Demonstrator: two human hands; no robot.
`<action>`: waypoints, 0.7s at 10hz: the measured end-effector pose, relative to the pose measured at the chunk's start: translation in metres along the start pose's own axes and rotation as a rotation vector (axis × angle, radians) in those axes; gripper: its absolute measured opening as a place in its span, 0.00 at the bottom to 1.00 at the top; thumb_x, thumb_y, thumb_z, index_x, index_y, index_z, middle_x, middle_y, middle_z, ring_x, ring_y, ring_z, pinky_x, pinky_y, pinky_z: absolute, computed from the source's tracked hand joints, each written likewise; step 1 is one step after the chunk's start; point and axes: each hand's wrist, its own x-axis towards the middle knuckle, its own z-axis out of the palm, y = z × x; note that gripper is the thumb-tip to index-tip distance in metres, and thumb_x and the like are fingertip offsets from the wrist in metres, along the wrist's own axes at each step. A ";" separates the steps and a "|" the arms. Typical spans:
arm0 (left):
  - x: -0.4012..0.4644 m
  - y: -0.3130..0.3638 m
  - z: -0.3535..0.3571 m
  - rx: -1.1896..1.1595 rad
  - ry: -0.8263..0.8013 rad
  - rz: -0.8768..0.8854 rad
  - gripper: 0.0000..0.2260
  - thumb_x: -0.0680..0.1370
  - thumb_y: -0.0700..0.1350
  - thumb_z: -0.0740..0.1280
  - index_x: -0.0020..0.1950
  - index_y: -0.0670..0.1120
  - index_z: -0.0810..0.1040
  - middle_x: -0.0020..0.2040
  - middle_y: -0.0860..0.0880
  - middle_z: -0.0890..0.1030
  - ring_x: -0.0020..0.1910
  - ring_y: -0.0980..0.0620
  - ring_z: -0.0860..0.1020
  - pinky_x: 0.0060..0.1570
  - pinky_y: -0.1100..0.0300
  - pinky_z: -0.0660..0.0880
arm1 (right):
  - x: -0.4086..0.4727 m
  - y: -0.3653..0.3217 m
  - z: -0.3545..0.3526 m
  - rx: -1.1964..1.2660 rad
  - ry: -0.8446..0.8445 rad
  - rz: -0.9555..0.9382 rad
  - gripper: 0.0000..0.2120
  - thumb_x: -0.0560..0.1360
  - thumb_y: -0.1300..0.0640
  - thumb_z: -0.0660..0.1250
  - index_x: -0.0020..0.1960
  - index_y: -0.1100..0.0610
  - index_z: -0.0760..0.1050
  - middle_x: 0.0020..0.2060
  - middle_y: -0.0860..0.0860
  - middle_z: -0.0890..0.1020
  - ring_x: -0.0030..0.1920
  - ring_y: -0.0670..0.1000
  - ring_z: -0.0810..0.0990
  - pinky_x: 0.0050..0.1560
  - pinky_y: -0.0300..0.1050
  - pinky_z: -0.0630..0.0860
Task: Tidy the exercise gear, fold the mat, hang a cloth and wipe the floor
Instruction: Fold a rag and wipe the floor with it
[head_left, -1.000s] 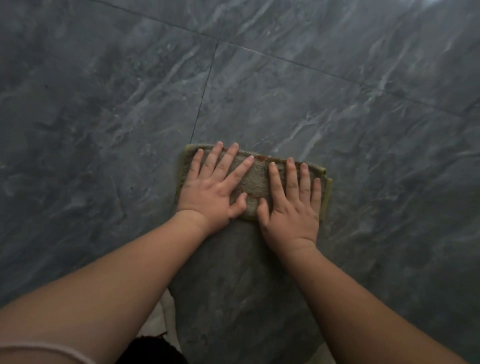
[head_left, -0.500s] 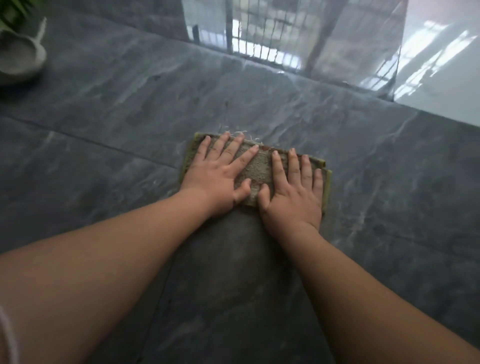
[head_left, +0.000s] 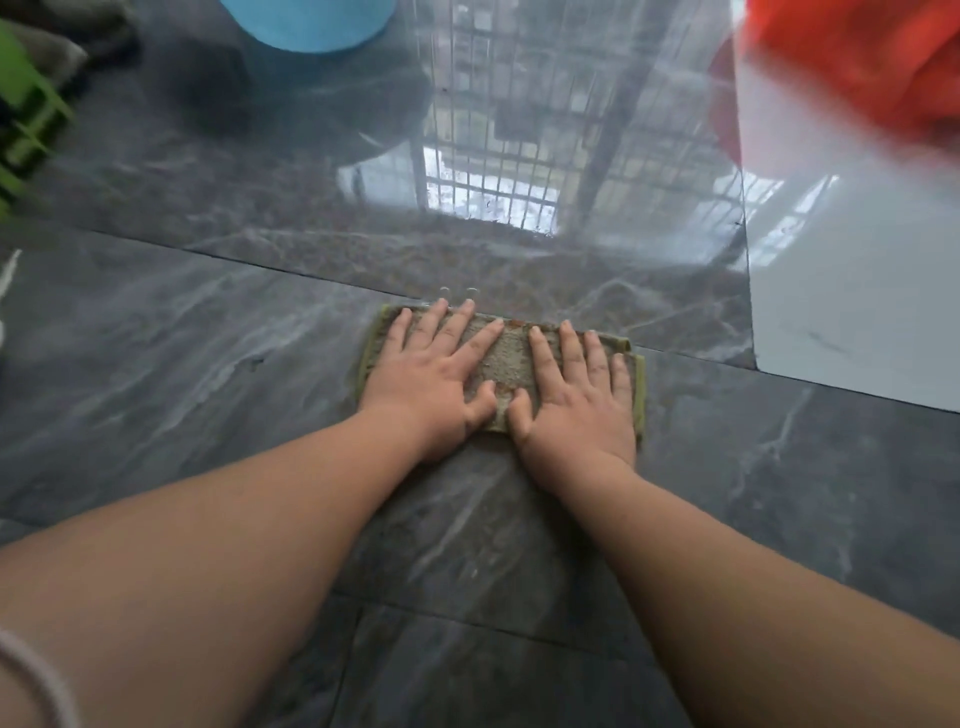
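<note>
Glossy grey marble floor (head_left: 197, 332), folded cloth (head_left: 511, 358) pinned flat under left hand (head_left: 426, 371) and right hand (head_left: 576, 395), fingers spread straight, blue tub (head_left: 311, 23) far beyond cloth, orange fabric (head_left: 872, 57) beyond-right, green crate (head_left: 26, 124) beyond-left

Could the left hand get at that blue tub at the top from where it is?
Probably not without shuffling forward: the left hand lies flat on the cloth, and bare floor separates it from the blue tub. Nothing blocks the way.

Lighting: dim daylight from 12 o'clock; grilled-window glare on glossy dark grey marble-patterned floor tiles (head_left: 156, 332). Soft shadow beneath forearms. Blur: blue round tub (head_left: 306, 23), orange fabric (head_left: 857, 57), green plastic frame (head_left: 26, 119). Wide-angle edge stretching.
</note>
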 end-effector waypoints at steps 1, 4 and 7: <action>0.003 -0.002 0.000 -0.003 0.006 0.002 0.33 0.74 0.65 0.45 0.79 0.62 0.42 0.82 0.53 0.44 0.80 0.49 0.42 0.76 0.44 0.39 | 0.003 0.000 -0.001 -0.007 -0.004 -0.002 0.35 0.76 0.37 0.47 0.80 0.42 0.43 0.81 0.49 0.45 0.80 0.53 0.41 0.77 0.56 0.37; 0.003 0.002 -0.002 -0.004 -0.042 -0.020 0.31 0.77 0.63 0.47 0.79 0.62 0.41 0.81 0.52 0.41 0.80 0.49 0.40 0.76 0.42 0.38 | 0.002 0.000 -0.004 0.001 -0.024 -0.004 0.33 0.78 0.39 0.47 0.80 0.43 0.43 0.81 0.49 0.44 0.80 0.53 0.40 0.78 0.57 0.37; -0.100 0.017 0.006 -0.007 -0.149 0.004 0.30 0.80 0.63 0.47 0.78 0.61 0.36 0.81 0.52 0.38 0.79 0.48 0.36 0.75 0.42 0.35 | -0.098 -0.009 -0.002 0.067 -0.157 -0.035 0.33 0.79 0.39 0.47 0.80 0.43 0.37 0.80 0.50 0.38 0.79 0.52 0.34 0.77 0.56 0.33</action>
